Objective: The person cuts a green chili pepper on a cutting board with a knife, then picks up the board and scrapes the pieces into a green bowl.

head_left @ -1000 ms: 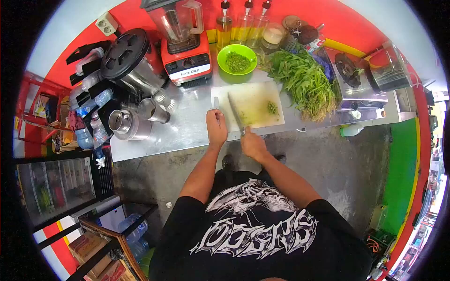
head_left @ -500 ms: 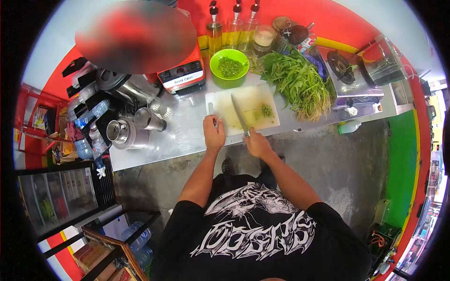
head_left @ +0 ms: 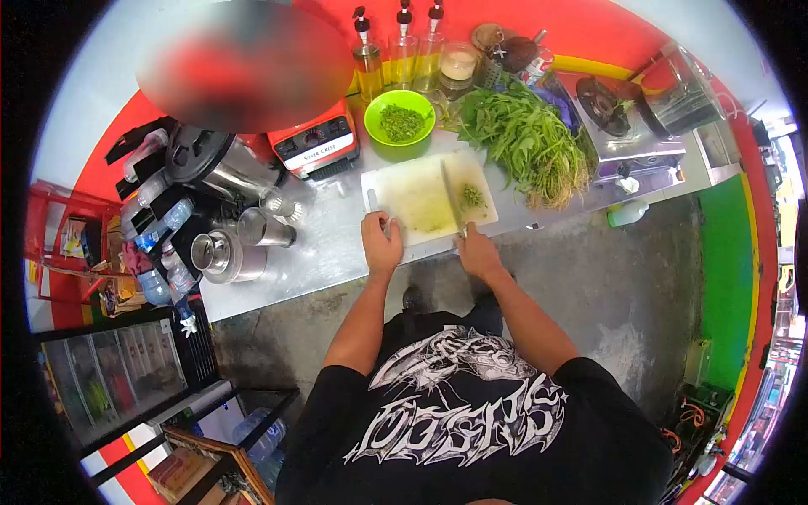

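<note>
My right hand (head_left: 481, 254) is closed around the handle of a knife (head_left: 452, 192) at the near edge of a white cutting board (head_left: 400, 185). The blade points away from me over the board, just left of a small heap of chopped greens (head_left: 472, 197). At the board's near left corner, my left hand (head_left: 381, 241) grips the edge with curled fingers. Wet greenish traces mark the board's middle. Behind it stands a lime-green bowl (head_left: 378, 146) with more chopped greens inside. A large bunch of leafy greens (head_left: 526, 135) with roots lies right of the board.
A red blender base (head_left: 316, 143), steel cups (head_left: 267, 227) and a steel pot (head_left: 227, 164) stand left on the metal counter (head_left: 324, 252). Pump bottles (head_left: 402, 59) line the back wall. A gas stove (head_left: 631, 147) sits at the right.
The knife has moved right across the board and turned, its blade now beside the chopped heap. My left hand stays at the board's corner. The whole view has shifted slightly.
</note>
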A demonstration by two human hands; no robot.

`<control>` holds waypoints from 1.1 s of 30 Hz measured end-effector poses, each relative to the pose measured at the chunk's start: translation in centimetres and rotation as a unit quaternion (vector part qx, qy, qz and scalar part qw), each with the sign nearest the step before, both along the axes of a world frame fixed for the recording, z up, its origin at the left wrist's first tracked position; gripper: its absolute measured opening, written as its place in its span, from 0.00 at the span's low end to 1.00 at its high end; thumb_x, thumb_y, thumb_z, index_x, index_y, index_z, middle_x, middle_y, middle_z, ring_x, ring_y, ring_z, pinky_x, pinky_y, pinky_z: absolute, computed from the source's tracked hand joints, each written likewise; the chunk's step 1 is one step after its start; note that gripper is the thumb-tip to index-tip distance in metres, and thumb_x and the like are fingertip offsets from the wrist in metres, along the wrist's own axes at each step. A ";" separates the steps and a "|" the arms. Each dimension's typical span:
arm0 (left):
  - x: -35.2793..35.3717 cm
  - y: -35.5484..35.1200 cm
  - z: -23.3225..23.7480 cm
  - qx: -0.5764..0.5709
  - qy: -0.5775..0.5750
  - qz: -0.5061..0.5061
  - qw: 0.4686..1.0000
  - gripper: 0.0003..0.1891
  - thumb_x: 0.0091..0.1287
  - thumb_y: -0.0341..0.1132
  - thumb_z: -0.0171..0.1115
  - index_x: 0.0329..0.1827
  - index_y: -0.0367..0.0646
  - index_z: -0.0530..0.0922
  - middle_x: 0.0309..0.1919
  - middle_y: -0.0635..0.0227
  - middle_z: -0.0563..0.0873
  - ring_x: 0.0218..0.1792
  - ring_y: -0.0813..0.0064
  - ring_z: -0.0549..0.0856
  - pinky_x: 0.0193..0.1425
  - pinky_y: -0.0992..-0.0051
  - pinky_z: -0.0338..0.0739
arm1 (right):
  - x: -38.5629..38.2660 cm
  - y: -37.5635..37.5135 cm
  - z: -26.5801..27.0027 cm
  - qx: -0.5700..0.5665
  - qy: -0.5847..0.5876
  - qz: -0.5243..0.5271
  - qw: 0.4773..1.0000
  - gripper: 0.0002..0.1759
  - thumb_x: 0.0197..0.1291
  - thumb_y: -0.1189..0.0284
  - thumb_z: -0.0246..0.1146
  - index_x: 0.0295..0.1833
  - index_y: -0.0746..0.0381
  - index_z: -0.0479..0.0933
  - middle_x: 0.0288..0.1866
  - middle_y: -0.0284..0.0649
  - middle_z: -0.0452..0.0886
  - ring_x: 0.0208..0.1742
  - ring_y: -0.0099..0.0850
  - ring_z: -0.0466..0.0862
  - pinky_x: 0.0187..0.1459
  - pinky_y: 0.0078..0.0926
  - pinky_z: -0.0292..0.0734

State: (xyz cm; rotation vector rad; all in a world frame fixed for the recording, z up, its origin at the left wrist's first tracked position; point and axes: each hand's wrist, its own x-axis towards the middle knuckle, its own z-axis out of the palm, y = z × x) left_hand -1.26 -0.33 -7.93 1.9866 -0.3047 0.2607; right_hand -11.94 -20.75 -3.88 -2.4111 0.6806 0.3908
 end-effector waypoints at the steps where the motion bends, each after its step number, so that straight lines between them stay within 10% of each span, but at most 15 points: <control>1: 0.0 0.0 -0.1 0.001 -0.005 0.002 1.000 0.09 0.67 0.28 0.64 0.46 0.38 0.75 0.38 0.58 0.76 0.40 0.62 0.77 0.48 0.65 0.73 | -0.2 0.2 0.4 0.021 0.004 0.023 1.000 0.23 0.74 0.58 0.56 0.62 0.65 0.66 0.46 0.67 0.84 0.49 0.65 0.84 0.53 0.63 0.78; 11: 0.0 -0.1 0.0 0.045 -0.024 -0.017 0.999 0.08 0.65 0.27 0.65 0.43 0.39 0.75 0.38 0.58 0.78 0.40 0.59 0.77 0.48 0.63 0.74 | -2.0 -3.0 -0.6 -0.041 0.011 -0.033 0.999 0.26 0.72 0.57 0.60 0.66 0.62 0.66 0.45 0.65 0.84 0.49 0.64 0.84 0.52 0.62 0.78; 19: -0.1 -0.1 0.4 0.024 0.006 -0.015 1.000 0.08 0.65 0.29 0.64 0.45 0.39 0.75 0.39 0.59 0.78 0.43 0.58 0.77 0.50 0.62 0.73 | -1.4 -2.8 -0.9 -0.004 -0.082 -0.079 0.994 0.17 0.61 0.59 0.69 0.45 0.63 0.82 0.39 0.52 0.88 0.44 0.56 0.87 0.47 0.51 0.81; 33: 0.4 1.4 -1.2 -0.036 0.027 0.063 0.997 0.09 0.62 0.21 0.61 0.43 0.38 0.75 0.41 0.59 0.77 0.44 0.60 0.76 0.50 0.64 0.72 | -0.1 0.0 -1.3 -0.013 -0.170 -0.117 0.978 0.13 0.64 0.65 0.65 0.44 0.65 0.82 0.38 0.56 0.87 0.43 0.57 0.86 0.47 0.53 0.80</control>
